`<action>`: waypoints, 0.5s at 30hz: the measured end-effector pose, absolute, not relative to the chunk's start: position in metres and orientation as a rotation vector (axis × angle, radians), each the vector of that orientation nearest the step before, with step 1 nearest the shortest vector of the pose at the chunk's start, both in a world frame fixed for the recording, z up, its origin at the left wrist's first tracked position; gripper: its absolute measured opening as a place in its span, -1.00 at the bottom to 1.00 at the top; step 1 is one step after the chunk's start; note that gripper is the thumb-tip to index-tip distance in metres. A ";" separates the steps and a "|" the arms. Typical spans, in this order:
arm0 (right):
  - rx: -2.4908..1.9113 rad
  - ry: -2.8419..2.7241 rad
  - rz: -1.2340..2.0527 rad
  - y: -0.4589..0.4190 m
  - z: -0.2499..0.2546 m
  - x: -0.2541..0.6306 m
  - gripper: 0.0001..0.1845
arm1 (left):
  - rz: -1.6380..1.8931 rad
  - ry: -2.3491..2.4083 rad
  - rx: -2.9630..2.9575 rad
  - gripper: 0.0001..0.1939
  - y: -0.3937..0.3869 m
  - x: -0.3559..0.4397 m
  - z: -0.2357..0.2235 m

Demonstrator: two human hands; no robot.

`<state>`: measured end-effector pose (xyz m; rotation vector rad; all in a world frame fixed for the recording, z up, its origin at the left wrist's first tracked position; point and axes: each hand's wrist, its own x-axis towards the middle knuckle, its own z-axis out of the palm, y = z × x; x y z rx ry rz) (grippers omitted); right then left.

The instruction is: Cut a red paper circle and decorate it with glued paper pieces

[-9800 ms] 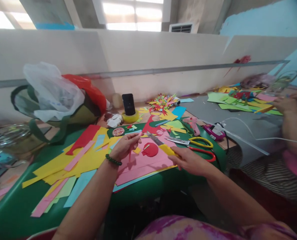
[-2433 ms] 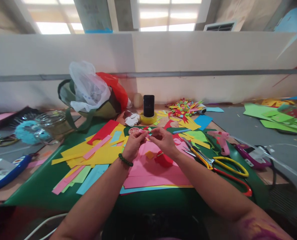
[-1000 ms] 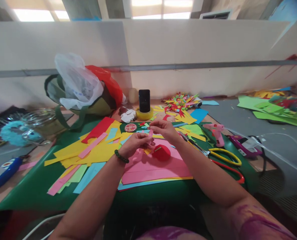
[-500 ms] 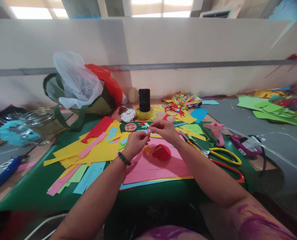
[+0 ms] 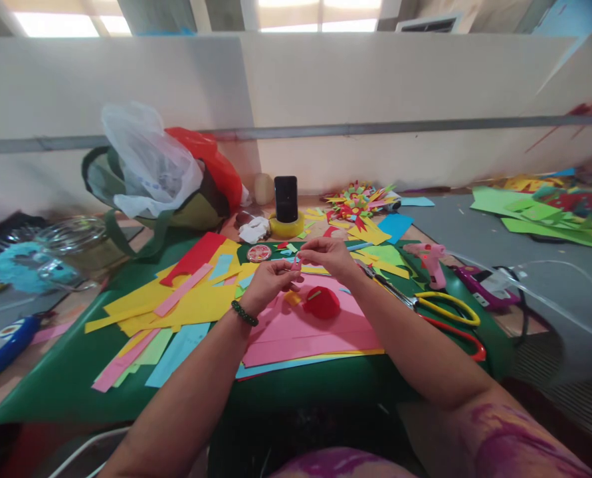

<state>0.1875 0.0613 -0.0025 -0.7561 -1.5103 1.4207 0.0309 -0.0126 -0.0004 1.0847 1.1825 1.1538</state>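
Note:
Between the fingertips of both hands is a small pink piece [image 5: 297, 263], perhaps felt or paper; its exact shape is too small to tell. My left hand [image 5: 270, 282], with a dark beaded bracelet at the wrist, pinches it from the left. From the right, my right hand [image 5: 328, 257] pinches it with thumb and forefinger. Just below the hands, a red round piece [image 5: 322, 303] with a pale strip on it lies on a stack of pink sheets [image 5: 315, 342]. Next to it sits a small orange-yellow piece [image 5: 292, 299].
Yellow sheets [image 5: 176, 302] and coloured strips lie to the left. Scissors with yellow and red handles [image 5: 448, 309] and a pink glue gun [image 5: 431, 260] are on the right. A phone [image 5: 286, 199] stands in a yellow roll [image 5: 286, 227] behind. At the back left is a bag [image 5: 176, 212].
The fingers of my left hand have loosened and spread a little around the pink piece. My right hand stays nearly in place. The whole view has shifted slightly.

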 end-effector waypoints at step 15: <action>-0.789 -1.666 1.136 0.063 -0.007 0.187 -0.74 | 1.074 1.221 1.082 -0.72 -0.012 0.026 -0.002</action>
